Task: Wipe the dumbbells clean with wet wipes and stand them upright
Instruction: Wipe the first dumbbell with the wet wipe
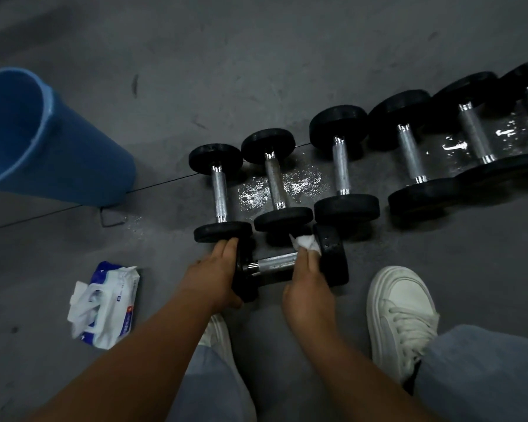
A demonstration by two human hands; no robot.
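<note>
Dark grey, scuffed floor (256, 71), crossed by a thin seam (159, 182). A blue bucket (58, 141) stands at the left. Nearer the viewer lies an opened pack of wet wipes (110, 303), with white sheets pulled partway out. A row of dumbbells (342, 166), with black heads and metal handles, lies on its side from the centre to the right edge, over shiny wet patches (256, 190). A crosswise dumbbell (275, 263) lies just in front of the row. Two white shoes (400, 315) stand nearest the viewer.
</note>
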